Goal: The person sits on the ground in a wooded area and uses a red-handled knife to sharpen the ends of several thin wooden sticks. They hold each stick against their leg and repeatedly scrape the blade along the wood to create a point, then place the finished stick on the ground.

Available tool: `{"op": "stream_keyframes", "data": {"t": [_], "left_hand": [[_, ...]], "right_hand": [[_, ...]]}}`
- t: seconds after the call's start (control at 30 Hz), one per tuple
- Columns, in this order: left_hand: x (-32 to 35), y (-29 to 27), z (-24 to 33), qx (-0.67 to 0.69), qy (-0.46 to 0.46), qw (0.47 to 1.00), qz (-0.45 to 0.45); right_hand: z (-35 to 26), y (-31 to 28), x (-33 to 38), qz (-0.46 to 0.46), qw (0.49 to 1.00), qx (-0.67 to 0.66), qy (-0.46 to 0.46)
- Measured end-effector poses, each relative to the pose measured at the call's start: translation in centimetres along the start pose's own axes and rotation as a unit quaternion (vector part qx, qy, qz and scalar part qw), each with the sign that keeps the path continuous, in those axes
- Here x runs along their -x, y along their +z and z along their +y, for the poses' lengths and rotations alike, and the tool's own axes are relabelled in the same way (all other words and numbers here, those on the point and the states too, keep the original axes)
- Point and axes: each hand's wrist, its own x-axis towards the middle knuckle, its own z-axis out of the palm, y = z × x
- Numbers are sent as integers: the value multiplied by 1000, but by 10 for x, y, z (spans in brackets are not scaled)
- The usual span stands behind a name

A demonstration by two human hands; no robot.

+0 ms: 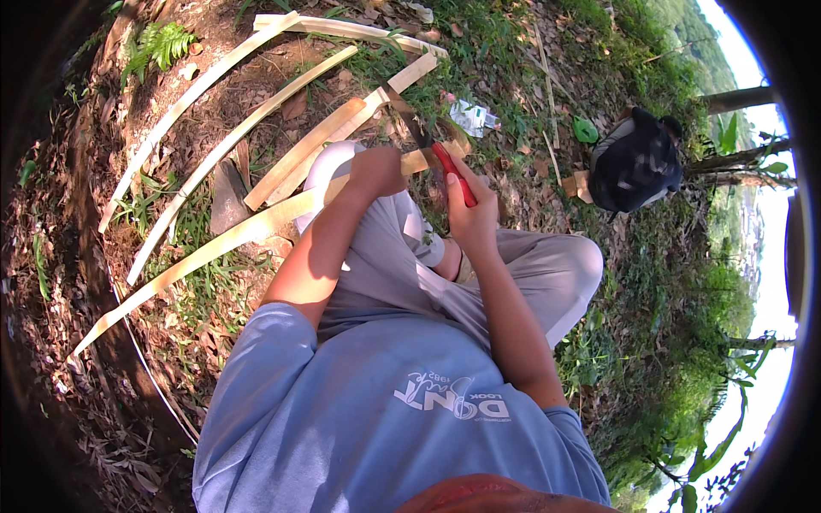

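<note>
A long pale wooden strip runs from the ground at the left up across my raised knee. My left hand is closed round it close to its far end. In my right hand is the red handle of a hand saw. The dark saw blade points up and to the left, lying across the strip just right of my left hand. How deep its teeth sit in the wood cannot be made out. A shorter wooden piece and another pale strip lie just beyond my left hand.
More long strips lie on the leafy ground at the left and far side. A white plastic packet is beyond the saw. Another person in dark clothing crouches at the right, near a green object. A fern grows far left.
</note>
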Motion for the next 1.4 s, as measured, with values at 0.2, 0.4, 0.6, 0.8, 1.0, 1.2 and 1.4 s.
{"op": "stream_keyframes", "data": {"t": [0.2, 0.4, 0.6, 0.8, 1.0, 1.2, 1.4], "left_hand": [[6, 5, 3, 18, 27, 997, 73], [18, -9, 25, 25, -21, 999, 15], [11, 19, 18, 0, -29, 997, 73], [1, 15, 11, 2, -44, 997, 61], [-1, 16, 13, 9, -33, 997, 64], [1, 13, 14, 10, -30, 996, 80], [1, 18, 13, -10, -25, 999, 47]], "right_hand": [[-35, -76, 102, -19, 997, 33, 67], [-54, -126, 150, -40, 991, 85, 97], [28, -25, 19, -8, 991, -93, 100], [34, -14, 15, -4, 999, -44, 24], [-30, -115, 140, -45, 993, 72, 83], [-12, -80, 90, -33, 998, 28, 44], [10, 10, -9, -38, 993, 114, -9]]}}
